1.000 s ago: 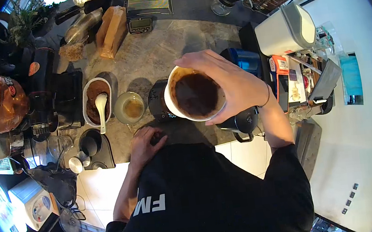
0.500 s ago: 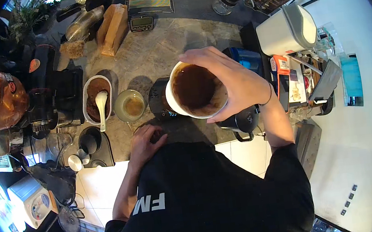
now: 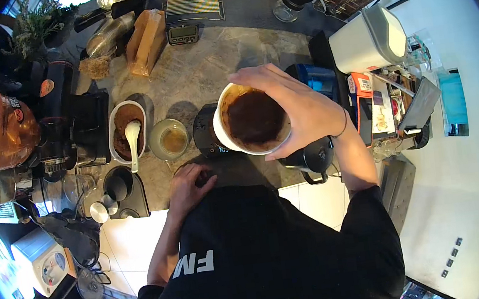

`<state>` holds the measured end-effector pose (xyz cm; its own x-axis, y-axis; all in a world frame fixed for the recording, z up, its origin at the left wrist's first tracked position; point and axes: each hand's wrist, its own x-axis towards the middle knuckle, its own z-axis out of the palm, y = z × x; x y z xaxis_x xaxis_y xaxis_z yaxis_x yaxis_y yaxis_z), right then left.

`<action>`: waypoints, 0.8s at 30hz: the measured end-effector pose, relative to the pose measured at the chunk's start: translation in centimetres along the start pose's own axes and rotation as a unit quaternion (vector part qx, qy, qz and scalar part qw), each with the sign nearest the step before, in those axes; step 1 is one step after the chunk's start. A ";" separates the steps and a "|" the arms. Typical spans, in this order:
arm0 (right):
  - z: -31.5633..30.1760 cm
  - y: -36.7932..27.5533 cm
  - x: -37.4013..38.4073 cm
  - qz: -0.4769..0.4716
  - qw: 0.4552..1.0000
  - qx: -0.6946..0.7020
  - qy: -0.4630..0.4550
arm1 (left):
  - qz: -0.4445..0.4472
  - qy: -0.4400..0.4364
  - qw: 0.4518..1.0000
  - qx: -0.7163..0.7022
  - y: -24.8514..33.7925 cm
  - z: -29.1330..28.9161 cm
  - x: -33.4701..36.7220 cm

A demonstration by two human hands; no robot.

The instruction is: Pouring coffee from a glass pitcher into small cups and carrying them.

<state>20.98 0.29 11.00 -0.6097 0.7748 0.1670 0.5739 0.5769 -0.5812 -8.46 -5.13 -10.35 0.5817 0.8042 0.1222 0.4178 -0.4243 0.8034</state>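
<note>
My right hand point(image 3: 305, 103) is wrapped around the rim and side of a white cup point(image 3: 220, 129), held above the counter. Dark brown, wet-looking coffee point(image 3: 254, 115) fills its inside and coats the wall. Under the cup, partly covered, is a black scale point(image 3: 204, 124) with a lit display. My left hand point(image 3: 192, 185) rests on the counter's near edge, fingers loosely curled, thumb apart, holding nothing. Just beyond it stands a glass point(image 3: 169, 140) with a little brown liquid. Left of that, a white oval tub point(image 3: 114, 141) holds brown powder and a white spoon point(image 3: 132, 139).
A black kettle point(image 3: 315, 158) stands right of the cup, by my right forearm. Toward the left are a black tamping stand point(image 3: 132, 191) and a dark machine point(image 3: 61, 111). Farther back lie a timer point(image 3: 183, 35) and a brown paper bag point(image 3: 146, 42). A white bin point(image 3: 360, 41) stands far right.
The cup has tilted slightly in my right hand, and the dark contents sit differently, showing a lighter brown patch at the far rim. My left hand stays at the counter edge.
</note>
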 end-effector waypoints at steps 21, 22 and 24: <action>0.2 0.0 -0.1 0.002 1.000 0.007 0.007 | -0.006 -0.012 1.000 -0.001 0.1 -0.1 0.1; 0.1 0.0 -0.1 0.007 1.000 0.010 0.005 | -0.006 -0.012 1.000 0.000 0.0 -0.1 0.1; 0.2 0.1 -0.1 -0.001 1.000 0.011 0.006 | -0.001 -0.003 1.000 -0.005 -0.1 0.1 0.0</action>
<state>20.97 0.24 10.83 -0.6052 0.7760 0.1775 0.5595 0.5733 -0.5986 -8.45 -5.10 -10.50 0.5858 0.8020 0.1173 0.4109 -0.4186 0.8099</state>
